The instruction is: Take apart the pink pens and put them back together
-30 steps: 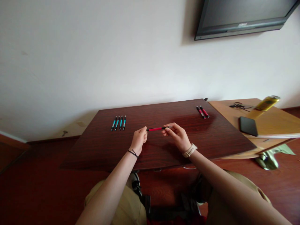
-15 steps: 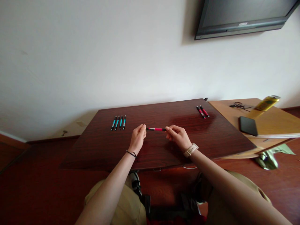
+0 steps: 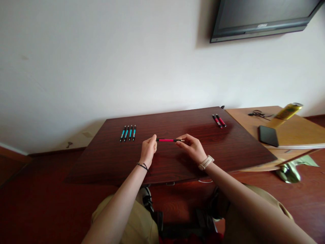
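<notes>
A pink pen (image 3: 166,140) with black ends is held level above the dark wooden table (image 3: 167,162), its metal tip pointing right. My left hand (image 3: 149,149) pinches the left end between thumb and fingers. The thumb and forefinger of my right hand (image 3: 193,147) are closed lightly about the other end, and the tip shows between them. On the table to the left lie several blue pens (image 3: 128,133) side by side. Two more pink pens (image 3: 219,120) lie together near the far right corner.
A lighter wooden cabinet (image 3: 304,130) adjoins the table on the right. It bears a black phone (image 3: 268,136), a dark cable (image 3: 259,114) and a yellow can (image 3: 289,111). A television (image 3: 264,20) hangs on the wall above.
The held pen has turned about its length, so its white label no longer shows. My right fingers have shifted slightly left along it, and the metal tip is now visible.
</notes>
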The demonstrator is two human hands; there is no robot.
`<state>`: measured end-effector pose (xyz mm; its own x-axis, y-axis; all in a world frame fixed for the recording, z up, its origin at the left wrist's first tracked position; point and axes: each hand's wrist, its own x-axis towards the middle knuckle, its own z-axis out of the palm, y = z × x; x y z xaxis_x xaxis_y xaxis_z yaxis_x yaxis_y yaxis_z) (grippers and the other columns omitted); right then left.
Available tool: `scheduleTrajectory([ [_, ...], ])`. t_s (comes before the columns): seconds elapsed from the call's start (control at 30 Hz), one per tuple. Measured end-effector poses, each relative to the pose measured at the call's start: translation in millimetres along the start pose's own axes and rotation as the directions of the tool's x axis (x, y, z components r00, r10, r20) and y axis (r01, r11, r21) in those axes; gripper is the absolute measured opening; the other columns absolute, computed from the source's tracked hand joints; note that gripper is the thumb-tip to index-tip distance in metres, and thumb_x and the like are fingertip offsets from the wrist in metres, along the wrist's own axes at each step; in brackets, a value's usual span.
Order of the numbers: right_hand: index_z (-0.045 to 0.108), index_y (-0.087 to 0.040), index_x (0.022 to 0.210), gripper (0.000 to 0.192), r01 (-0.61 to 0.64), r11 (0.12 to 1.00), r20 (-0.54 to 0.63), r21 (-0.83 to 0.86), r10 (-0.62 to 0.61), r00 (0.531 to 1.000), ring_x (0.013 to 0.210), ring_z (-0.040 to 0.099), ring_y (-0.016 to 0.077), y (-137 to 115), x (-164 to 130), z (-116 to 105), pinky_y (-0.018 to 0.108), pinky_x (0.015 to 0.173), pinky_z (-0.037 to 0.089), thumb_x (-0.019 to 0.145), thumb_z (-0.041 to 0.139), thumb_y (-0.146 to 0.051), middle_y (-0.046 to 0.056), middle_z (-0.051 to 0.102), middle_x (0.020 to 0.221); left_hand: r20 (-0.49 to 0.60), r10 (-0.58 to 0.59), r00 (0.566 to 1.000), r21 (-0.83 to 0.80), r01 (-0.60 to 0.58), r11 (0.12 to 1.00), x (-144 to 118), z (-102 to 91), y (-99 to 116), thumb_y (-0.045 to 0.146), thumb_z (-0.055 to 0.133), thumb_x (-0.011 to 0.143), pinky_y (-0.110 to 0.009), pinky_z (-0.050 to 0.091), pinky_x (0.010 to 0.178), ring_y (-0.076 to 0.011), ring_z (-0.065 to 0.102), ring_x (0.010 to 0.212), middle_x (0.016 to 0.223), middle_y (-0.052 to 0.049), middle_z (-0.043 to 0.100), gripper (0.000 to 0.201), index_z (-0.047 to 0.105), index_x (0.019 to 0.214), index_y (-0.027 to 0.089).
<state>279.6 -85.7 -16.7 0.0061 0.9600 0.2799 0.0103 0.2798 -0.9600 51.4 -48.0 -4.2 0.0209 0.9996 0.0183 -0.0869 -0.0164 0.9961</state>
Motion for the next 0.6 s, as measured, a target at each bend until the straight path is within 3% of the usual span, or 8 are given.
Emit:
scheduleTrajectory([
  [0.17, 0.073, -0.022, 0.099, 0.03, -0.016, 1.0, -0.033, -0.01, 0.015, 0.999, 0.081, 0.073, 0.0217, 1.2, 2.0, -2.5, 0.034, 0.075, 0.058, 0.084, 0.082, -0.047, 0.006, 0.077, 0.093, 0.144, 0.001, 0.99, 0.006, -0.002, 1.0, -0.9, -3.5, 6.8, 0.056, 0.064, 0.091, -0.02, 0.02, 0.045, -0.0066, 0.035, 0.047, 0.061, 0.005, 0.043, 0.045, 0.045, 0.072, 0.02],
  [0.27, 0.073, -0.022, 0.098, 0.031, -0.034, 0.999, -0.019, 0.006, 0.034, 0.999, 0.081, 0.073, 0.0215, 1.0, 1.8, -1.8, 0.034, 0.077, 0.059, 0.083, 0.082, -0.048, 0.005, 0.077, 0.092, 0.121, 0.046, 0.992, 0.024, -0.049, 0.999, -1.4, -3.0, 8.8, 0.05, 0.067, 0.09, -0.02, 0.021, 0.045, -0.0065, 0.034, 0.049, 0.06, 0.005, 0.04, 0.045, 0.04, 0.069, 0.021],
  [0.43, 0.073, -0.023, 0.1, 0.033, -0.052, 0.998, 0.002, 0.025, 0.052, 0.999, 0.083, 0.073, 0.0221, 0.3, 0.9, -0.2, 0.036, 0.079, 0.06, 0.082, 0.082, -0.05, 0.006, 0.077, 0.094, 0.048, 0.013, 0.999, 0.032, -0.014, 0.999, -0.9, -2.8, 6.7, 0.059, 0.067, 0.09, -0.021, 0.016, 0.044, -0.0055, 0.025, 0.045, 0.054, 0.008, 0.029, 0.058, 0.032, 0.062, 0.022],
  [0.6, 0.073, -0.022, 0.1, 0.034, -0.056, 0.998, -0.009, 0.014, 0.056, 0.998, 0.083, 0.073, 0.0219, 1.8, 1.2, -1.6, 0.035, 0.078, 0.06, 0.082, 0.082, -0.05, 0.006, 0.077, 0.095, 0.13, -0.042, 0.991, 0.048, 0.036, 0.998, 0.4, -6.2, 5.2, 0.06, 0.062, 0.092, -0.02, 0.023, 0.044, -0.0075, 0.04, 0.048, 0.063, 0.003, 0.05, 0.044, 0.048, 0.077, 0.02],
])
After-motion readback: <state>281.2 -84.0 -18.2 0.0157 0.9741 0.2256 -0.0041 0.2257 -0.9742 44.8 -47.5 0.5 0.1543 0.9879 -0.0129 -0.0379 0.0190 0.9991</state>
